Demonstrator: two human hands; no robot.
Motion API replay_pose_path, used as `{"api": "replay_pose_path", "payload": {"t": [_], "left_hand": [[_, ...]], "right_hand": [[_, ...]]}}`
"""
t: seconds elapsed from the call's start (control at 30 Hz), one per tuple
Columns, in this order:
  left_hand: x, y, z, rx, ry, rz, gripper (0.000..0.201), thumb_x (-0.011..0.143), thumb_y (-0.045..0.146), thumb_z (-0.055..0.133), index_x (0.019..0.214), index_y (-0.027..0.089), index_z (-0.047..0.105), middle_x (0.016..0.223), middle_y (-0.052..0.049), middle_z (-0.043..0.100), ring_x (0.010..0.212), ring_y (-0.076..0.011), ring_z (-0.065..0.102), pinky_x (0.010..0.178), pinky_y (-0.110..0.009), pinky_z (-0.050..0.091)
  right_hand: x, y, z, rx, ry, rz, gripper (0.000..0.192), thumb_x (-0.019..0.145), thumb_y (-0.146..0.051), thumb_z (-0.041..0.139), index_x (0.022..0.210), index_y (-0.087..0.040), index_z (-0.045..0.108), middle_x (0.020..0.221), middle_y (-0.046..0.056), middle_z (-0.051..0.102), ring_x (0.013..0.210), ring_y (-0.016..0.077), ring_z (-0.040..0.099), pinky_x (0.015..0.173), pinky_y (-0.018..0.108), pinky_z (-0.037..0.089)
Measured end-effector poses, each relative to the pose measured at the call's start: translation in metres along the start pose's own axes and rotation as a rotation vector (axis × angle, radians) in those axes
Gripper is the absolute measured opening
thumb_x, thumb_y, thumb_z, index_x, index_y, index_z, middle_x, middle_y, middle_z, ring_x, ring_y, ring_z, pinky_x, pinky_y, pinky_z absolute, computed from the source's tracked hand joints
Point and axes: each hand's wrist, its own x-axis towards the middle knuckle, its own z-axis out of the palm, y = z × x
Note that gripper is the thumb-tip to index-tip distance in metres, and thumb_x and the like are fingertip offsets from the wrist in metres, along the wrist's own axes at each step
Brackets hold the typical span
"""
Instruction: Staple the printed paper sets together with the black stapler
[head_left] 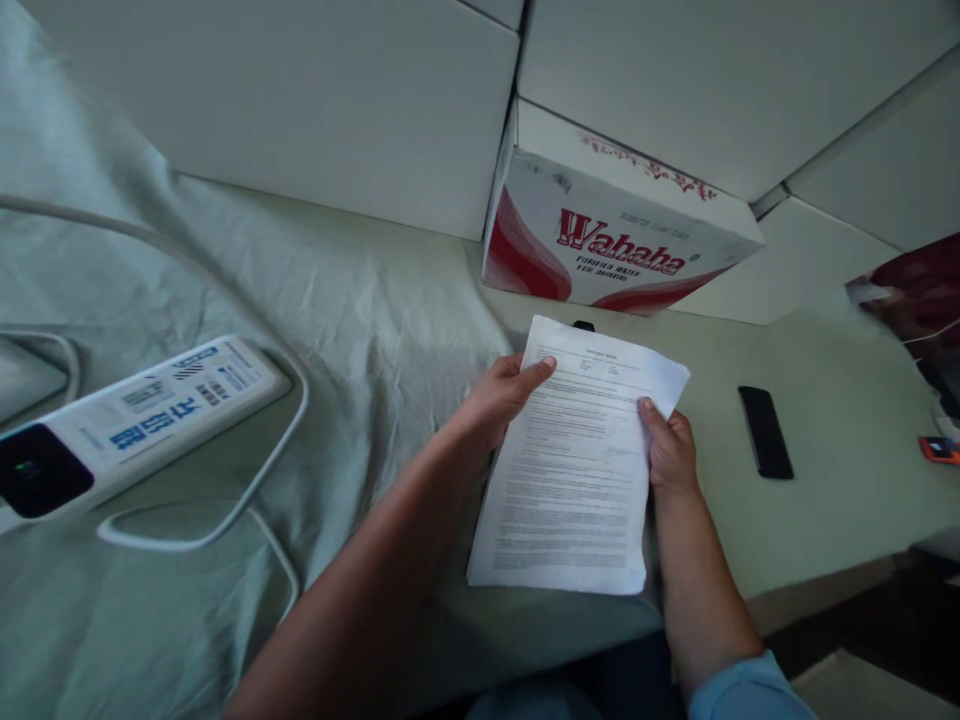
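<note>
Between the two hands, over the cloth-covered worktop [825, 500], a printed sheet of paper [574, 470] is held with its long axis running away from the person. The left hand [499, 400] grips the upper left edge, the right hand [670, 450] the right edge, each grip clamped on the sheet, thumbs on top. It may be more than one sheet; the edges are too soft to count. One phone [765, 432] lies just right of the right hand. One cardboard box [607, 240] stands beyond the paper, and one power strip [127, 420] lies far left.
</note>
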Motion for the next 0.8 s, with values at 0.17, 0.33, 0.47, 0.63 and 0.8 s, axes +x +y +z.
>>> {"api": "replay_pose_path", "payload": {"t": [0.17,0.33,0.47,0.63,0.8], "left_hand": [[0.003,0.001,-0.002,0.069,0.037,0.053,0.044,0.082,0.059,0.089,0.082,0.016,0.078,0.069,-0.009,0.075,0.065,-0.0226,0.071,0.062,-0.031,0.053],[0.001,0.000,-0.004,0.204,-0.059,0.073,0.051,0.086,0.065,0.083,0.071,0.017,0.074,0.066,-0.008,0.071,0.057,-0.0172,0.062,0.054,-0.028,0.044],[-0.001,-0.002,-0.003,0.313,-0.103,0.074,0.050,0.090,0.065,0.078,0.071,0.019,0.075,0.066,-0.008,0.071,0.059,-0.0181,0.060,0.056,-0.029,0.044],[-0.003,0.000,0.000,0.335,-0.021,0.177,0.040,0.089,0.054,0.082,0.112,0.020,0.082,0.080,-0.004,0.074,0.070,-0.0189,0.065,0.064,-0.028,0.049],[-0.001,0.005,0.000,0.438,-0.036,0.223,0.034,0.093,0.045,0.075,0.116,0.021,0.083,0.084,-0.004,0.074,0.071,-0.0173,0.063,0.065,-0.026,0.046]], "right_hand": [[-0.002,-0.002,-0.007,-0.032,-0.078,0.049,0.048,0.071,-0.062,0.095,0.088,-0.019,0.081,0.077,0.008,0.082,0.084,0.0326,0.082,0.073,0.046,0.068],[0.006,0.000,-0.013,0.007,-0.045,-0.066,0.049,0.068,-0.065,0.095,0.081,-0.021,0.079,0.080,0.006,0.083,0.080,0.0266,0.079,0.077,0.042,0.066],[0.011,0.000,-0.015,-0.014,0.075,-0.156,0.044,0.073,-0.061,0.092,0.088,-0.021,0.081,0.084,0.003,0.083,0.076,0.0209,0.076,0.076,0.037,0.063],[0.008,-0.001,-0.017,-0.097,0.005,-0.073,0.040,0.078,-0.056,0.090,0.093,-0.019,0.082,0.077,0.002,0.080,0.068,0.0199,0.072,0.068,0.034,0.058],[0.009,0.001,-0.020,-0.247,-0.050,-0.052,0.041,0.081,-0.058,0.085,0.090,-0.019,0.080,0.072,0.001,0.076,0.062,0.0171,0.064,0.061,0.030,0.051]]}}
